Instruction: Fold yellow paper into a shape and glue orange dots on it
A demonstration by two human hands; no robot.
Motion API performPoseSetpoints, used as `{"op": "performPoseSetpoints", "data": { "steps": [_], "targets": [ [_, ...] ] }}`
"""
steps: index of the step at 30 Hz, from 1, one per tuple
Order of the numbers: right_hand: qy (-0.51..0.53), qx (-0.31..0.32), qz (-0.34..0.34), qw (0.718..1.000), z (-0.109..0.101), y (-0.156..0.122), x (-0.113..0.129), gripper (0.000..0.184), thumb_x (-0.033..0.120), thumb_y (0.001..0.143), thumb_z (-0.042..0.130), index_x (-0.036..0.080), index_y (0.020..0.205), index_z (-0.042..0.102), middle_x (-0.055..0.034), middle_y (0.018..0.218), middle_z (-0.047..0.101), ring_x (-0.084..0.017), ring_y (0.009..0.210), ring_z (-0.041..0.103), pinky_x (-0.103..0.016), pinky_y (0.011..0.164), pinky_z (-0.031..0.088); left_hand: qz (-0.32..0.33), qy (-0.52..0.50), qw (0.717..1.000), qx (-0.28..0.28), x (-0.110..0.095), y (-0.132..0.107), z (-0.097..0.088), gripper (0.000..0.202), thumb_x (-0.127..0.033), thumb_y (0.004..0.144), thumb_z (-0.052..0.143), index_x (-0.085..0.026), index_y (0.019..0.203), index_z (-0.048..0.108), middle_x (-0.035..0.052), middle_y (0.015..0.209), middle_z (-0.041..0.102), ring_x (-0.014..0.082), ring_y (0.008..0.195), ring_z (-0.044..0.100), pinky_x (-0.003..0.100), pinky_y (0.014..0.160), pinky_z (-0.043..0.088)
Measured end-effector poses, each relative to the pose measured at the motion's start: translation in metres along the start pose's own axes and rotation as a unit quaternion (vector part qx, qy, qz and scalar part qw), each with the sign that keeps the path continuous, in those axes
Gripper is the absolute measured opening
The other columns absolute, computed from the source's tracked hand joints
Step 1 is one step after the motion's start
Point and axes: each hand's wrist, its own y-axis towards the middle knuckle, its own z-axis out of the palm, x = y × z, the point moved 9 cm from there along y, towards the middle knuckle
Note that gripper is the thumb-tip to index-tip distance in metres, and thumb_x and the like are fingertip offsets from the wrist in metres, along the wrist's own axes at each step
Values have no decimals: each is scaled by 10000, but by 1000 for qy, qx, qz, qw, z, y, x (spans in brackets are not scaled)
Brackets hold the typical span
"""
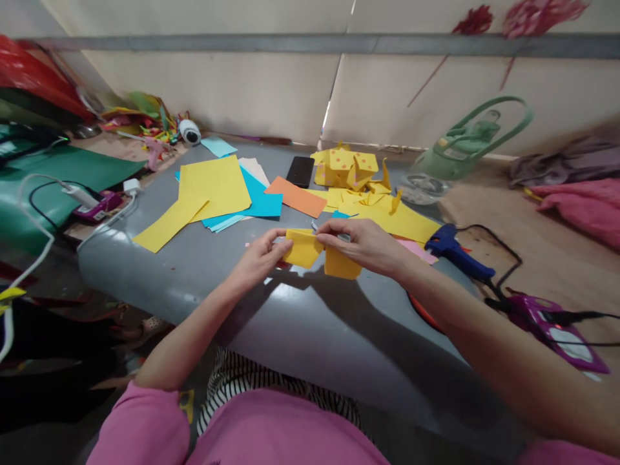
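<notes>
A folded piece of yellow paper [310, 250] is held just above the grey table [203, 258] between both hands. My left hand [259, 257] pinches its left end with thumb and fingers closed. My right hand [363, 244] grips the top right part, fingers curled over the paper, and a flap hangs down below it. Behind the hands lies a heap of folded yellow paper shapes with orange dots [349, 169] on top of more yellow sheets [397, 219].
Yellow [213, 187], blue [264, 203] and orange [295, 196] sheets and a black phone [301, 171] lie on the table's far half. A blue glue gun [458, 253] with its cord lies at the right edge. Chargers and cables sit left; a green fan [465, 145] stands right.
</notes>
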Motion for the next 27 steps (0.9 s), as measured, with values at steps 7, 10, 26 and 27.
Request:
{"op": "performPoseSetpoints", "data": {
  "steps": [7, 10, 26, 27],
  "targets": [
    [-44, 1, -36, 998, 8, 1, 12, 303, 403, 935, 491, 191, 917, 707, -35, 811, 715, -168, 743, 616, -287, 706, 403, 92, 100, 990, -29, -17, 1, -1, 256, -373, 937, 540, -181, 1015, 689, 74, 1011, 728, 172, 895, 660, 282, 796, 514],
    [-59, 3, -40, 997, 12, 4, 15, 299, 373, 950, 487, 184, 893, 711, -37, 784, 710, -164, 723, 602, -283, 695, 392, 103, 159, 981, -29, -21, -1, 2, 297, -388, 957, 502, -176, 1003, 704, 58, 949, 730, 159, 824, 636, 267, 730, 473],
    [-126, -16, -56, 990, 18, 4, 23, 218, 287, 965, 513, 181, 856, 669, -54, 794, 699, -188, 745, 586, -313, 716, 387, 169, 295, 936, -87, -40, -6, 9, 326, -384, 970, 453, -187, 823, 667, 2, 713, 632, 132, 675, 545, 256, 648, 371],
    [-135, -33, -41, 989, 15, 4, 20, 199, 301, 956, 530, 180, 874, 665, -69, 845, 712, -203, 791, 598, -325, 737, 396, 161, 281, 942, -85, -40, -3, 8, 322, -387, 961, 463, -185, 798, 653, -3, 694, 607, 129, 665, 529, 255, 637, 362]
  ]
}}
